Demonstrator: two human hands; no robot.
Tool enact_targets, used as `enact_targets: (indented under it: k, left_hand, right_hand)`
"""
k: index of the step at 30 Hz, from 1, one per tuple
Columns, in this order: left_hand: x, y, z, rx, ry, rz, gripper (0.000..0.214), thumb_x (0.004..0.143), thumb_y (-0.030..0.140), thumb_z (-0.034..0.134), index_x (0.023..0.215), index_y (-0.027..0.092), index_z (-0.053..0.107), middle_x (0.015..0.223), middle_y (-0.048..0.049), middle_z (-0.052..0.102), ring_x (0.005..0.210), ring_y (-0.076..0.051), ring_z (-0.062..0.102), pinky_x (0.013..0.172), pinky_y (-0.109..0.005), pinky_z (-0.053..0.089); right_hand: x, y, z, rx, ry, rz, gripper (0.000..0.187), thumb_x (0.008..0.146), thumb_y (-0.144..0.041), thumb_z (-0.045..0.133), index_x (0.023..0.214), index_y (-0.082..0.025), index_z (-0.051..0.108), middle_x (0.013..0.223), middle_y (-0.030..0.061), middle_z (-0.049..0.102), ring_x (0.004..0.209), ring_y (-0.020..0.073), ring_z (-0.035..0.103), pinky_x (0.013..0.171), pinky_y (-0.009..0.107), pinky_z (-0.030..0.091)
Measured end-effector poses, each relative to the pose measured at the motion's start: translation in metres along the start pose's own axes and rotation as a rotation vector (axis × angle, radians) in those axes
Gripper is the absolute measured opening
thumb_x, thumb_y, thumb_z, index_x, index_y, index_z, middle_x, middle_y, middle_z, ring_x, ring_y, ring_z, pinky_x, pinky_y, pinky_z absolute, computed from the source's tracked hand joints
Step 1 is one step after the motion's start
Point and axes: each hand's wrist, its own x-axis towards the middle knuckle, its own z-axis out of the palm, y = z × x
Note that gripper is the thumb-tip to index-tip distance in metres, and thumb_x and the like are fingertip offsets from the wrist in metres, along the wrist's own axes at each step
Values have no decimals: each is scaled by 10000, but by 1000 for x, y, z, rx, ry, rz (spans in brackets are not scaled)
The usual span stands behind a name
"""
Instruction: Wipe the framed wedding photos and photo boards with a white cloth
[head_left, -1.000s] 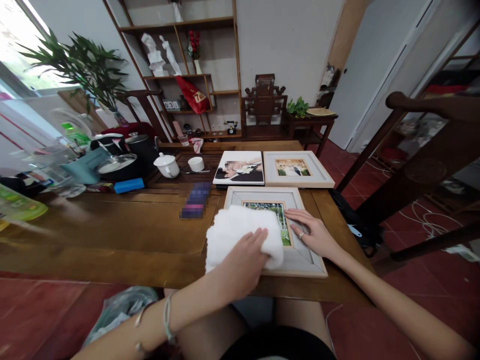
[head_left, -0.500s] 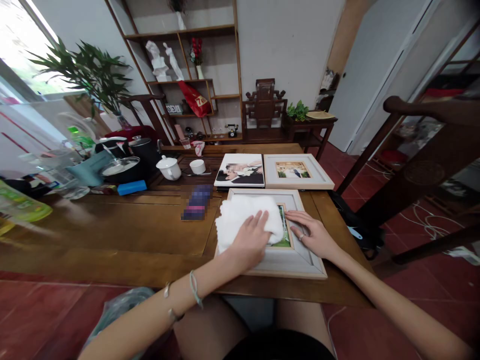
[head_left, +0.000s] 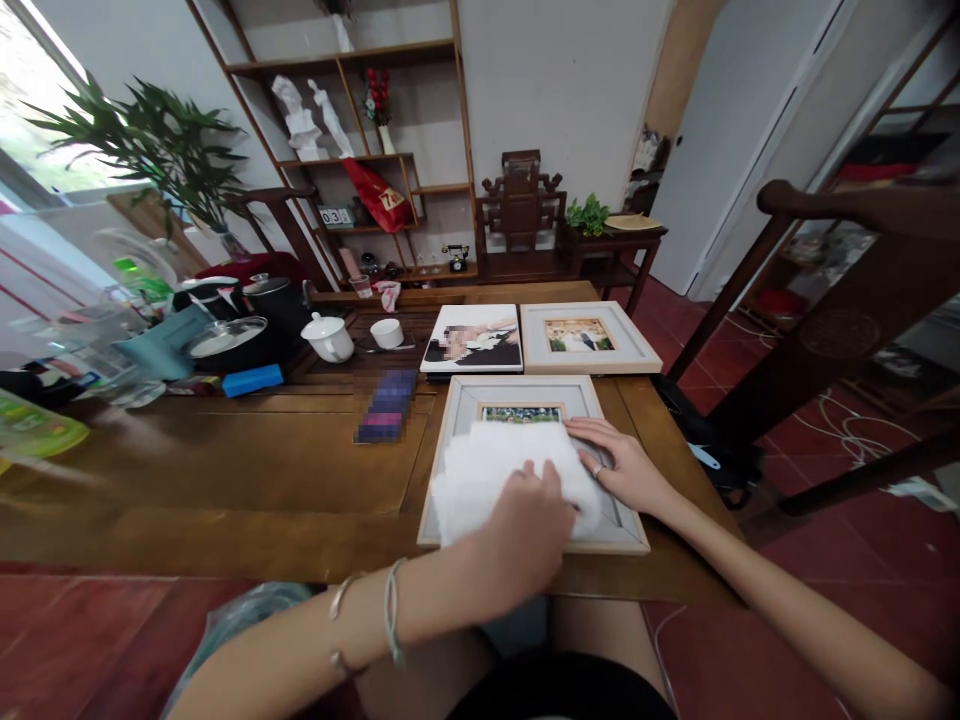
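A framed photo (head_left: pixel 622 520) with a wide pale border lies flat on the wooden table in front of me. Over its lower and middle part is a folded white cloth (head_left: pixel 480 480), which hides much of the picture. My left hand (head_left: pixel 532 525) is on the cloth with bent fingers, gripping it against the frame; it is slightly blurred. My right hand (head_left: pixel 619 465) lies on the frame's right side with fingers stretched out, a ring on one of them, close to the cloth's edge.
Behind the frame lie a white photo panel (head_left: pixel 472 340) and a second framed photo (head_left: pixel 634 335). A blurred-out dark item (head_left: pixel 386 405) is left of them. Further left stand a lidded white bowl (head_left: pixel 328 338), a white cup (head_left: pixel 387 333), a blue block (head_left: pixel 253 380) and a pan (head_left: pixel 227 345).
My left hand has moved the cloth down toward me and slightly right, uncovering the picture's upper edge. My right hand has stayed in place on the frame. The whole view has shifted a little.
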Motion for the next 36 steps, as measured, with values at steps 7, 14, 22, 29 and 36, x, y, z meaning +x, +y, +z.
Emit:
enact_targets:
  k: [7, 14, 22, 29, 36]
  left_hand:
    - [-40, 37, -14, -23, 39, 127, 334, 857, 323, 543, 1111, 139, 658, 1429, -218, 408, 1223, -385, 491, 878, -432, 445]
    - [13, -11, -3, -31, -76, -257, 291, 891, 224, 496, 1112, 161, 675, 1455, -183, 392, 1289, -376, 426, 885, -429, 451]
    - [42, -28, -2, -14, -110, -274, 294, 894, 156, 466, 1084, 129, 688, 1523, -146, 277, 1384, -371, 267, 1012, -460, 372]
    - [-10, 26, -35, -220, -54, 124, 325, 886, 312, 490, 1087, 116, 654, 1437, -210, 401, 1236, -360, 485, 873, -416, 476]
    - [-10, 38, -13, -173, 15, -2, 314, 916, 302, 462, 1089, 136, 665, 1454, -202, 380, 1287, -363, 438, 947, -470, 439]
  right_hand:
    - [1, 0, -2, 38, -19, 9, 339, 845, -235, 552, 1166, -237, 660, 1217, 82, 654, 1190, 260, 561, 1041, 506, 433]
    - [0, 2, -1, -18, -16, -8, 332, 857, -235, 538, 1169, -227, 651, 1226, 84, 647, 1192, 252, 560, 1052, 500, 423]
    - [-1, 3, 0, -11, -27, -6, 338, 869, -232, 526, 1187, -236, 640, 1235, 82, 640, 1198, 256, 550, 1055, 516, 414]
    - [-1, 7, -1, 78, -22, 2, 344, 892, -211, 466, 1173, -273, 654, 1242, 57, 642, 1209, 240, 545, 1061, 514, 409]
    - [-1, 7, -1, 64, -26, 24, 338, 889, -216, 470, 1165, -266, 660, 1240, 57, 643, 1211, 236, 545, 1069, 503, 404]
